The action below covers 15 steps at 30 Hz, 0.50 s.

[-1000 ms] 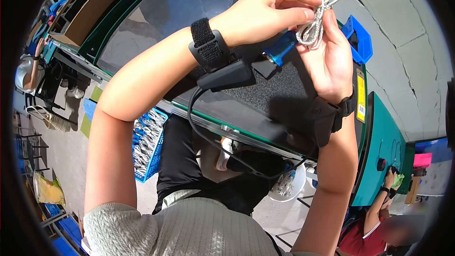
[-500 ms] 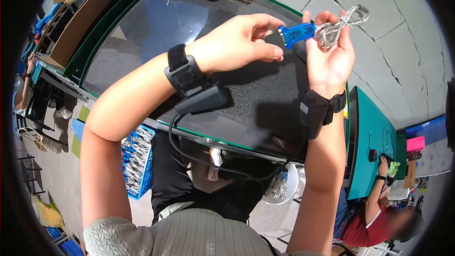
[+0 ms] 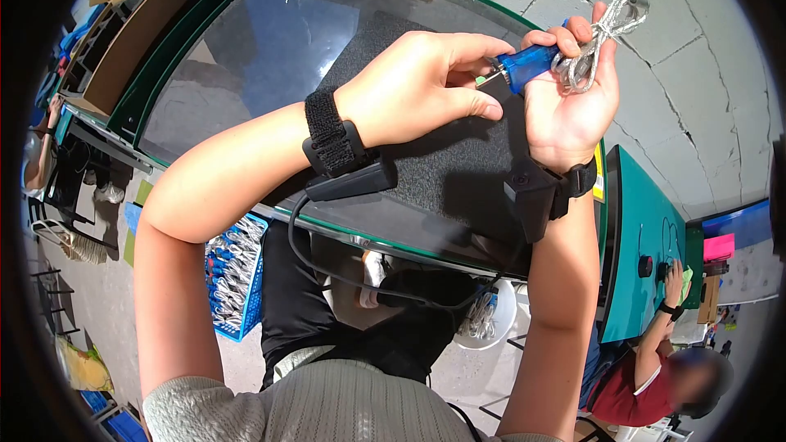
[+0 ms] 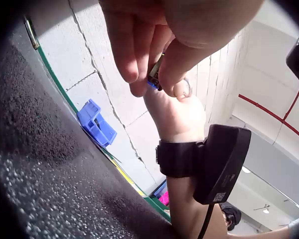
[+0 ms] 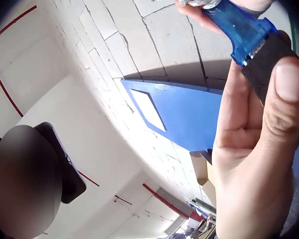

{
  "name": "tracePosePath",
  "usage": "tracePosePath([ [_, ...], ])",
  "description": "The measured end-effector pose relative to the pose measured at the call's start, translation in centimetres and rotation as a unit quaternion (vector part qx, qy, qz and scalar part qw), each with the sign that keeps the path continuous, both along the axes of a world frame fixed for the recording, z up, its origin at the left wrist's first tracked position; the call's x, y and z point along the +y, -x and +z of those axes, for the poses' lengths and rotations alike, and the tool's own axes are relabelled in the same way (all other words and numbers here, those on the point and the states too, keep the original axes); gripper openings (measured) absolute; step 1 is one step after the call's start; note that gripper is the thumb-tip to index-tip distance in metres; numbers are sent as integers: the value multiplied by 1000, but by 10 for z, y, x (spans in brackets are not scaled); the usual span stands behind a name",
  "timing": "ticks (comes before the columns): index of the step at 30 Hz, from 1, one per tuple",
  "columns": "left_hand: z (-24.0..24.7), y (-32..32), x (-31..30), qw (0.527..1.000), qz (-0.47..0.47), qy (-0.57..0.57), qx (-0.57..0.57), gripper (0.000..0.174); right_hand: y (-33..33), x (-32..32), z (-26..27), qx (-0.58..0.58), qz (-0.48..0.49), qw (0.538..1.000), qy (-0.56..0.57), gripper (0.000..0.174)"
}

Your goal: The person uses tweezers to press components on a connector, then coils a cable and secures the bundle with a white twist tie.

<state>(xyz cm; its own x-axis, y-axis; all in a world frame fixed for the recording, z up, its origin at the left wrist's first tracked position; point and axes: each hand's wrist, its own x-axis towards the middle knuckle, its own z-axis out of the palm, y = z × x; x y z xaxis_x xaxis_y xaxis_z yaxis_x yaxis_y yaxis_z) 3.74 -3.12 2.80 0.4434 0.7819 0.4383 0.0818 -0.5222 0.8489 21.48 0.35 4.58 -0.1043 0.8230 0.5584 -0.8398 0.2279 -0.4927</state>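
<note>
A translucent blue plug connector (image 3: 532, 65) on a tied coil of silver braided cable (image 3: 602, 41) is held between both hands above the table. My right hand (image 3: 573, 119), palm up, has its fingers curled over the blue body, with the coil lying across them. My left hand (image 3: 417, 86) comes from the left and pinches a flat black piece (image 5: 269, 64) at the connector's metal end between thumb and fingers. In the left wrist view, the left fingers (image 4: 127, 59) hide most of the connector.
A black textured mat (image 3: 426, 164) lies on the green-edged table. Below stand a blue basket (image 3: 258, 278) and a white bucket (image 3: 512, 311), both with bundled cables. A cardboard box (image 3: 131, 49) is at back left. Another person (image 3: 639, 393) works at a teal table on the right.
A second ago the left fingers were at the cable coil; they have moved down to the black piece at the connector's end. The right fingers have curled over the blue body.
</note>
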Motion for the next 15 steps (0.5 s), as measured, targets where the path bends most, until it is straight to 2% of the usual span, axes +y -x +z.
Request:
tracePosePath([
  [4,-4,-1,4,999,-26,24,-39,49,3,-3,3,-1,-24,1000,18,34],
  [6,-6,1,12,994,-55,56,-80,47,2,-2,3,-48,-73,996,2,32],
  [7,-6,2,15,982,-103,89,-131,49,3,-4,5,-45,-76,996,2,32],
  [10,1,7,18,973,-82,166,-140,50,6,-11,13,-21,-65,997,34,28],
  [12,3,10,23,957,-100,197,-188,43,2,-9,16,-72,-84,989,93,25],
  [15,8,15,23,946,-95,219,-221,42,0,-4,14,-89,-43,992,80,26],
])
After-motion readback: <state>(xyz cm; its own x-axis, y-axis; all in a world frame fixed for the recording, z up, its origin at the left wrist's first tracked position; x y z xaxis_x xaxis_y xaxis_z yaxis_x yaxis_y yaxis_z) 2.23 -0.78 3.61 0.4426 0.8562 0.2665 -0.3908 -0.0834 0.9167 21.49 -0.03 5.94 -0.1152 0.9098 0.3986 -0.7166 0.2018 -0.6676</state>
